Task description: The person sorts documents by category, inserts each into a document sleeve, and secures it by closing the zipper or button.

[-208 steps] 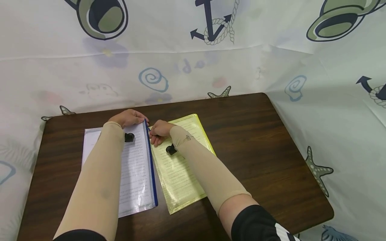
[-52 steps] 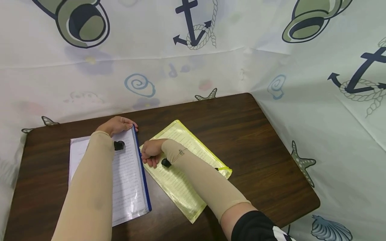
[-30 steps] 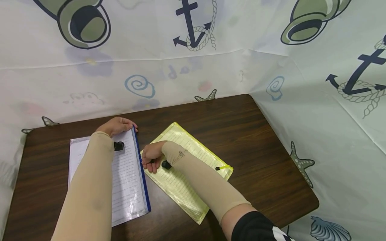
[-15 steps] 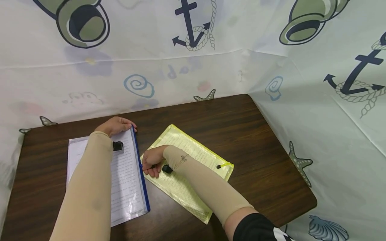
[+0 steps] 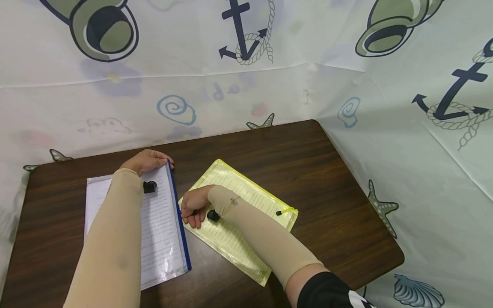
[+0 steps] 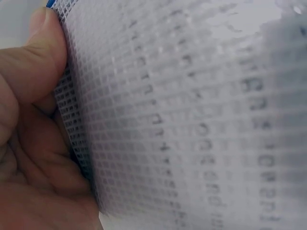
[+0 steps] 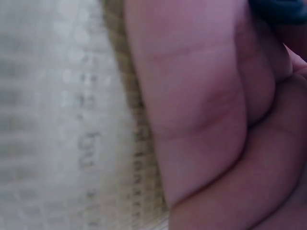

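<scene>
On the left lies a clear mesh zipper pouch (image 5: pixel 159 239) with a blue zipper edge and printed sheets inside. My left hand (image 5: pixel 146 161) pinches its upper right corner, thumb on top; the left wrist view shows the thumb (image 6: pixel 45 43) against the mesh. Partway down the blue edge, my right hand (image 5: pixel 195 205) has curled fingers and pinches what looks like the zipper pull. A small dark blue piece (image 7: pixel 280 10) shows between those fingers in the right wrist view. Beneath the right hand and forearm, a yellow mesh zipper pouch (image 5: pixel 227 244) lies slanted, also holding printed sheets.
The yellow pouch's zipper pull (image 5: pixel 285 211) rests at its right corner. Both pouches lie on a dark wood-grain table (image 5: pixel 308 171) with rounded corners. A white sheet with sea prints (image 5: pixel 231 102) hangs behind and to the right. Black wrist cameras (image 5: pixel 150 187) sit under the wrists.
My right hand has slid down along the blue edge from near the top corner. The yellow pouch has turned counterclockwise beneath that arm, baring its zipper pull. My left hand keeps its hold.
</scene>
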### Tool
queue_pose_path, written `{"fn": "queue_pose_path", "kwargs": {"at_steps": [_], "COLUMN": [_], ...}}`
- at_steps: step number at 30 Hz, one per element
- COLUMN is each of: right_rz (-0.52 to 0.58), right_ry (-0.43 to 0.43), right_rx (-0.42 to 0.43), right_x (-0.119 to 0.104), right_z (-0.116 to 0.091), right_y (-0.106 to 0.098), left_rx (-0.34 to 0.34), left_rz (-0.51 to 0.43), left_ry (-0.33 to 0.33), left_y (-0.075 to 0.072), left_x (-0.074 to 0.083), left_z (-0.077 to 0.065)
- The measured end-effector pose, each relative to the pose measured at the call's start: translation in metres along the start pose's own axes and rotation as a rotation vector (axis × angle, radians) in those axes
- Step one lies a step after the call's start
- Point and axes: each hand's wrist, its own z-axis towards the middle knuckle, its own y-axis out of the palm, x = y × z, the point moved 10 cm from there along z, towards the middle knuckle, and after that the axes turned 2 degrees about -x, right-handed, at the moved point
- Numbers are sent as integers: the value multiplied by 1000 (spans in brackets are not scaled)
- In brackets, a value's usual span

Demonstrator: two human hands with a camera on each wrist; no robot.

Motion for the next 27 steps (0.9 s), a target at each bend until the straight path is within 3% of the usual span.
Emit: {"fn": "queue_pose_path", "kwargs": {"at_steps": [15,23,27], "right_rz": [3,5,10], "right_ry": [-7,30,24], "right_rx": [16,-62,-42], "right_x": [1,9,10], "right_z": [-3,-3,-2], "right_y": [-1,18,18], "left_rx": [-5,-21,-14], "left_rz": [-36,-74,-84], "left_ry": [-1,-25,-30], "left_y": [3,2,2], "left_x": [0,-5,-5], "left_z": [2,2,2]}}
